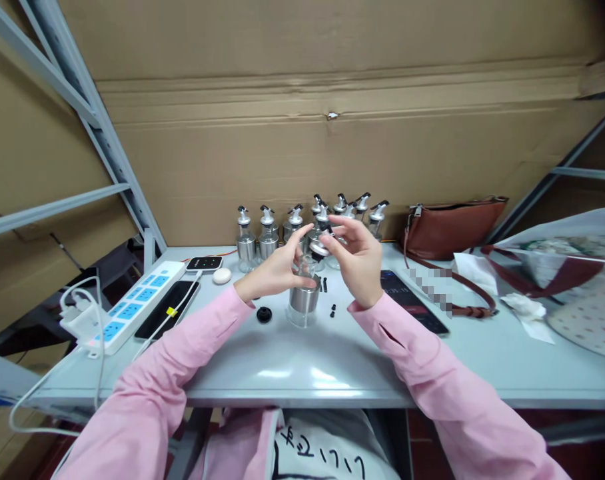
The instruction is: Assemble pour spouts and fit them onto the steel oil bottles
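A glass oil bottle [302, 308] with a steel band stands upright on the grey table [262, 360]. My left hand [281, 270] is wrapped round its upper part, thumb at the front. Just above the bottle's neck, my right hand [355, 257] pinches a silver pourer cap [318, 249] with a black spout, tilted a little. Whether the cap touches the neck I cannot tell. Left of the bottle lies a round black cap [264, 315]. Small black parts [333, 311] and a black strip [325, 285] lie to its right.
Several capped oil bottles [246, 245] stand along the cardboard wall [262, 153]. At left are a power strip [137, 307], a phone [168, 311] and a white round item [222, 276]. Another phone [417, 307], a brown bag [452, 230] and a plastic bag [577, 267] lie right.
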`<state>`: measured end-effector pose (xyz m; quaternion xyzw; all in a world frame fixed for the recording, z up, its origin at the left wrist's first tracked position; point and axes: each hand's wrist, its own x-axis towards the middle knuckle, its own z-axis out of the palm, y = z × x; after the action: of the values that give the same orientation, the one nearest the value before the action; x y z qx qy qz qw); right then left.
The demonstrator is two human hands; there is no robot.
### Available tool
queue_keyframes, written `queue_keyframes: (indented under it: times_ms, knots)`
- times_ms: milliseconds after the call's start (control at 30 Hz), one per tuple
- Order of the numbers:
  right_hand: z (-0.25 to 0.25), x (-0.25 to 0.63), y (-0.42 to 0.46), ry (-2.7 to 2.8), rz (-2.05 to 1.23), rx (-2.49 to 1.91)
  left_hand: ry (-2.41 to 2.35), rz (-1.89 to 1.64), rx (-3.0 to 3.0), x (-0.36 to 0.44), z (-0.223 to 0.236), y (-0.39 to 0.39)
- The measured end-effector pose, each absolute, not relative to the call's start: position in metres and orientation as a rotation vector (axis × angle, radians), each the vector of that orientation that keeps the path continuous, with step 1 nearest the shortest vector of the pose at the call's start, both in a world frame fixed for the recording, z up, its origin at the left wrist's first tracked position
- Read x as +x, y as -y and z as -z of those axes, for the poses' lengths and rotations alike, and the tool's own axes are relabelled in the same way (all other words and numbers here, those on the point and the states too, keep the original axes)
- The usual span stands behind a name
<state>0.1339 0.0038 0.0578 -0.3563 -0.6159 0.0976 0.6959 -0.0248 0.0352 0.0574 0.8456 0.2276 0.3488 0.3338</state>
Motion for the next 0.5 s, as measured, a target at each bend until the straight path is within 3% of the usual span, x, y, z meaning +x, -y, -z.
queue_keyframes:
  times_ms: [500]
  knots:
    - [-0.0676, 0.1316, 0.0001, 1.706, -0.095, -0.795, -0.603, -0.847, 2.354, -0.0257, -0.0617, -0.0373]
